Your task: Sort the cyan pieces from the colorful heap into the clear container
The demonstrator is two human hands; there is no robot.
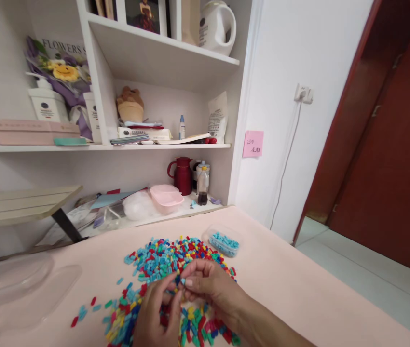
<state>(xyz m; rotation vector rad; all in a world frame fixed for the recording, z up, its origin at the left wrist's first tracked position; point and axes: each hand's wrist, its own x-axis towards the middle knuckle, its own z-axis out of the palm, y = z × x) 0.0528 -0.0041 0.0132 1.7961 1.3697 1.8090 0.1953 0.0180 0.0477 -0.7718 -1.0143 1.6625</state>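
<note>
A heap of small coloured plastic pieces (pixel 165 258), blue, red, yellow and green, lies spread on the pink table (pixel 292 289). Both my hands meet over the near part of the heap. My left hand (pixel 156 313) has its fingers curled and pinched towards a small piece at the fingertips. My right hand (pixel 208 284) is also pinched, its fingertips touching those of the left around a tiny piece I cannot name. A small clear tub (pixel 224 242) holding only light-blue pieces stands at the heap's far right.
Clear plastic lids (pixel 20 284) lie at the table's left. Behind stand shelves with a pink box (pixel 166 197), a red jug (pixel 182 174), a small bottle (pixel 202 185) and papers. A red door (pixel 393 144) and grey floor are on the right.
</note>
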